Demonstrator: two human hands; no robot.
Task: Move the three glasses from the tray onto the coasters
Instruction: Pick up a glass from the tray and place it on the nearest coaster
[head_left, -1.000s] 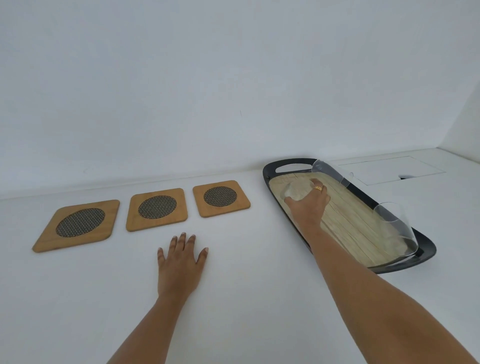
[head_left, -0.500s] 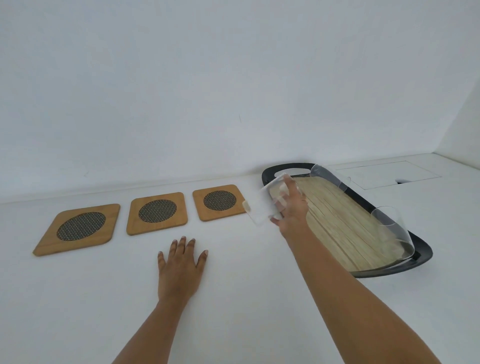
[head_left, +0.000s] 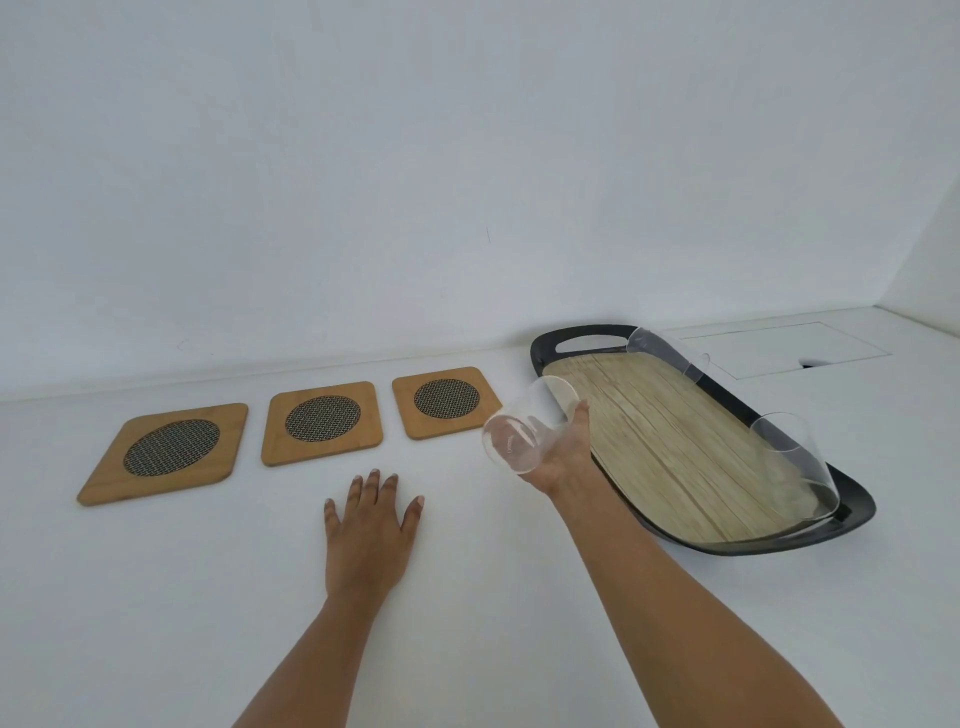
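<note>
glass (head_left: 524, 432) | now tipped, off tray (head_left: 727, 400) | right hand (head_left: 563, 457) gripping it

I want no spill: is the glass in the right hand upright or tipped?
Tipped. The glass lies sideways in the right hand, and it looks empty.

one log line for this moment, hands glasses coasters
right hand: holds glass tilted, off tray | left hand: flat on table | tray glasses: two | coasters: three, bare
</note>
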